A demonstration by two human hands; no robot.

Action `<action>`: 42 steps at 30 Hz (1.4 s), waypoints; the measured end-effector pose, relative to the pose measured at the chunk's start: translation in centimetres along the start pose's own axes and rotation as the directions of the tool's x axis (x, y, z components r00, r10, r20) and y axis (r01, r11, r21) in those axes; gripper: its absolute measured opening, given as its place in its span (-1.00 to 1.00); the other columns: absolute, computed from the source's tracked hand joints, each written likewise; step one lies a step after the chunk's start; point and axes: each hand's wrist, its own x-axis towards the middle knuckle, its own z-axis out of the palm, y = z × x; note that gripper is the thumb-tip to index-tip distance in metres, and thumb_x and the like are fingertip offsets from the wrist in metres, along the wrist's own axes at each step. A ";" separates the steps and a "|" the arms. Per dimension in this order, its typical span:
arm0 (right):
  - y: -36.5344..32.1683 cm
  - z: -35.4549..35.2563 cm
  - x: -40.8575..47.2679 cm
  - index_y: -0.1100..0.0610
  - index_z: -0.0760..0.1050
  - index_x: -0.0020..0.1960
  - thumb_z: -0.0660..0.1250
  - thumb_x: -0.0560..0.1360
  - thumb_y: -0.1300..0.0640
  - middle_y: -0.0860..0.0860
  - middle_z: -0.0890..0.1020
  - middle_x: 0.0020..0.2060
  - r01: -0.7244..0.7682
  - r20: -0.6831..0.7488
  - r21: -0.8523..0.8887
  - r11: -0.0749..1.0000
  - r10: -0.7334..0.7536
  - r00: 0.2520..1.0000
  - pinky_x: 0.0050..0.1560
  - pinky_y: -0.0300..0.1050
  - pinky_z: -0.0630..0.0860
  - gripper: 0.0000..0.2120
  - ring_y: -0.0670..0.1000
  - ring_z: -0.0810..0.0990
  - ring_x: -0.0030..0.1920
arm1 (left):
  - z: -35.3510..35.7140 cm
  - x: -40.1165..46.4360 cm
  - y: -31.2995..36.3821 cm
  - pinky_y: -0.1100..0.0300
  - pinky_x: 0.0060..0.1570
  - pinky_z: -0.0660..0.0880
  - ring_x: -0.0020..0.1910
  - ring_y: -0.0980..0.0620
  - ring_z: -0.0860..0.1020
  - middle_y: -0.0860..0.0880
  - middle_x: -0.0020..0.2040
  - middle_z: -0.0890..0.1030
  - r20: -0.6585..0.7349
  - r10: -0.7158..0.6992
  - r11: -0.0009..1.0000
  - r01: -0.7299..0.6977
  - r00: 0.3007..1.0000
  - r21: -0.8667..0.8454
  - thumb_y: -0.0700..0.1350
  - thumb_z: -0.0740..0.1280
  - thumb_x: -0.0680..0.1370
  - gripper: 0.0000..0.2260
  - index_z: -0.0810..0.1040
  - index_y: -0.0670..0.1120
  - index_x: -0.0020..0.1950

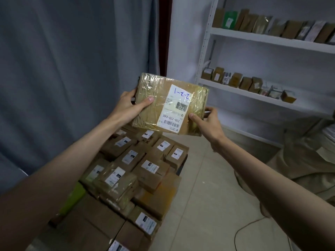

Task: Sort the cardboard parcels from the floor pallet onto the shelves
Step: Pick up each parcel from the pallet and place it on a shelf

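The white shelves (268, 40) stand to your right, with boxes already lined up along the upper and middle boards. Near the front edges those boxes sit tight together, so if you push a new one in, you may knock one off.

Below your arms, the pile of boxes (137, 171) on the floor is stacked high and uneven. A bump from your leg could make it slide.

You hold one box (163, 104) up in the air over the far end of that pile. Your left hand (130, 105) grips its left edge, thumb on top. Your right hand (206, 122) pinches its lower right corner. The shiny plastic wrap looks slippery, so the box could slip.

Its label (175, 107) is upside down. It says "2-2-1" in blue pen, "220", and "220-220-C40".
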 end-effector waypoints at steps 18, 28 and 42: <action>3.4 -0.4 22.1 0.06 0.26 0.41 0.40 0.58 0.06 -0.18 0.48 0.04 0.101 0.398 0.054 0.993 -0.115 0.910 -0.24 -0.35 0.55 -0.51 -0.14 0.57 0.01 | 7.3 10.6 -0.8 0.28 0.02 0.57 0.14 0.09 0.54 -0.06 0.35 0.45 -0.370 -0.227 0.974 0.216 0.901 -0.072 0.22 0.44 0.49 -0.44 0.48 0.04 0.43; 4.1 9.7 27.3 0.09 0.36 0.37 0.40 0.56 0.15 -0.17 0.53 -0.03 0.083 0.558 0.024 0.996 -0.082 0.826 0.23 0.09 0.57 -0.58 -0.10 0.58 0.03 | 4.0 12.0 -6.8 0.47 -0.36 0.50 -0.20 0.32 0.65 0.14 0.01 0.64 -0.459 -0.368 0.929 0.310 0.808 -0.200 0.17 0.44 0.50 -0.67 0.58 0.07 0.20; 7.6 16.4 39.8 0.08 0.35 0.49 0.44 0.54 0.03 0.14 0.49 0.29 0.073 0.556 -0.151 0.986 0.024 0.831 0.22 0.18 0.58 -0.43 0.13 0.58 0.22 | 6.0 23.7 -16.0 0.13 0.03 0.59 0.07 0.03 0.63 0.02 0.19 0.59 -0.350 -0.559 0.820 0.439 0.752 -0.367 0.24 0.48 0.45 -0.27 0.35 -0.01 0.52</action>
